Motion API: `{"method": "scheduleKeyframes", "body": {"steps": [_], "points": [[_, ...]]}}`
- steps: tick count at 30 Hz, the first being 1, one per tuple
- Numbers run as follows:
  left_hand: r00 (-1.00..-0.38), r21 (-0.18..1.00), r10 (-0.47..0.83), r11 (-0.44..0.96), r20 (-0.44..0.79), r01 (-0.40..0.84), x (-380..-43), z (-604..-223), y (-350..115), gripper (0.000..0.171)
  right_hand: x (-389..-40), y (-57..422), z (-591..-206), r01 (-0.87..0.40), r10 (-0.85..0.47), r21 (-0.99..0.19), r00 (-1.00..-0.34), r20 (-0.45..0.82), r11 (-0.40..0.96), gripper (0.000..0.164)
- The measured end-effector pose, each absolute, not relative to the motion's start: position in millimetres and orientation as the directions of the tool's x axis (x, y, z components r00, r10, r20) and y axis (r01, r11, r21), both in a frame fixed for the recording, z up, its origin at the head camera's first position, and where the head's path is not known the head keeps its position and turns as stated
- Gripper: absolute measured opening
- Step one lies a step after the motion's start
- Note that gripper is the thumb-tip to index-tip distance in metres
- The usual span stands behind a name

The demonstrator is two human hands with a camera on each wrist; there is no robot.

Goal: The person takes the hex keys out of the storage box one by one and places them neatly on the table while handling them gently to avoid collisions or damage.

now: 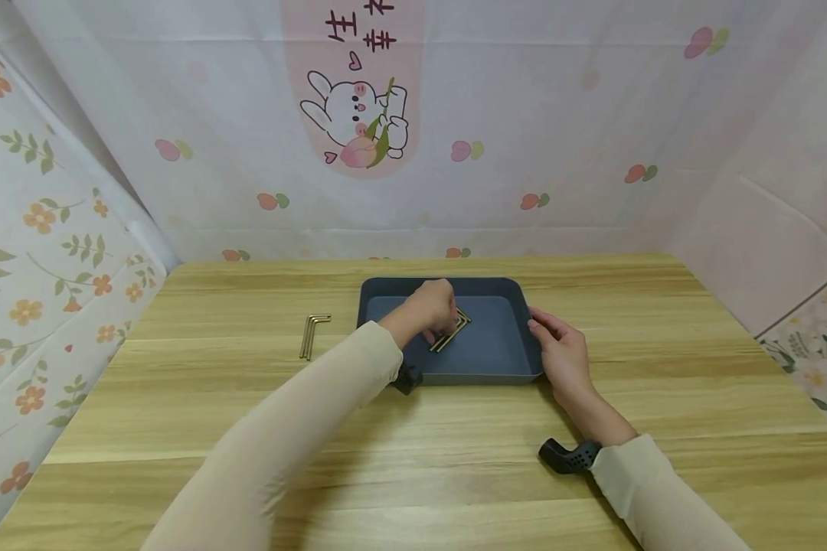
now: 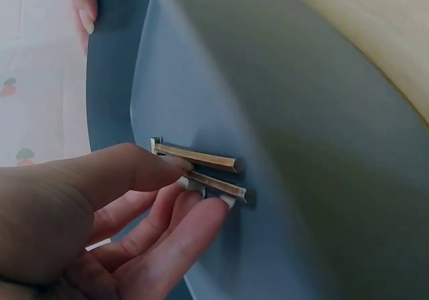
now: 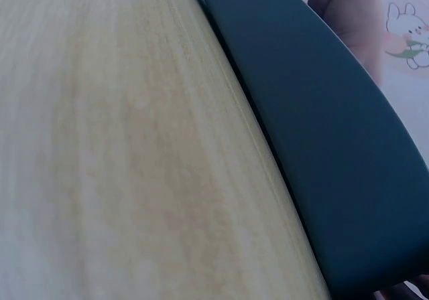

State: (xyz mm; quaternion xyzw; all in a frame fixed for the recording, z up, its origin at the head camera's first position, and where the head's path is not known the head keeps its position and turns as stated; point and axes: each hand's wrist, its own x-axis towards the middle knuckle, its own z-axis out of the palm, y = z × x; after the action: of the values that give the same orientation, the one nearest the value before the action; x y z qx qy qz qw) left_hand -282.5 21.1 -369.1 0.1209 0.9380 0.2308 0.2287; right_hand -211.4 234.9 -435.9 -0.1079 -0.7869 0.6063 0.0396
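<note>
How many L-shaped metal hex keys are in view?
About 4: two L-shaped metal hex keys on the wooden table left of the dark blue tray, two inside under the left hand; more may be hidden.

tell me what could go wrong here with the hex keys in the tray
The left hand only has fingertips on the hex keys lying flat on the tray floor, so they may slide away rather than lift. The right hand just rests against the tray's side, so the tray might shift on the smooth table.
</note>
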Motion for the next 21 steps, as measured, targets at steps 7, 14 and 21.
{"method": "scheduleKeyframes", "body": {"steps": [7, 14, 21], "points": [[-0.873, 0.405, 0.329, 0.898, -0.359, 0.172, -277, -367, 30, 0.011, -212, 235, -437, 0.124, 0.220, -0.964, -0.973, -0.071, 0.237, 0.043], [-0.886, 0.371, 0.321, 0.909, -0.335, 0.189, -272, -367, 35, 0.012, -212, 235, -436, 0.125, 0.216, -0.964, -0.974, -0.074, 0.233, 0.043], [-0.889, 0.414, 0.328, 0.892, -0.319, 0.180, -274, -368, 30, 0.036, -212, 235, -436, 0.121, 0.215, -0.964, -0.974, -0.070, 0.236, 0.043]]}}
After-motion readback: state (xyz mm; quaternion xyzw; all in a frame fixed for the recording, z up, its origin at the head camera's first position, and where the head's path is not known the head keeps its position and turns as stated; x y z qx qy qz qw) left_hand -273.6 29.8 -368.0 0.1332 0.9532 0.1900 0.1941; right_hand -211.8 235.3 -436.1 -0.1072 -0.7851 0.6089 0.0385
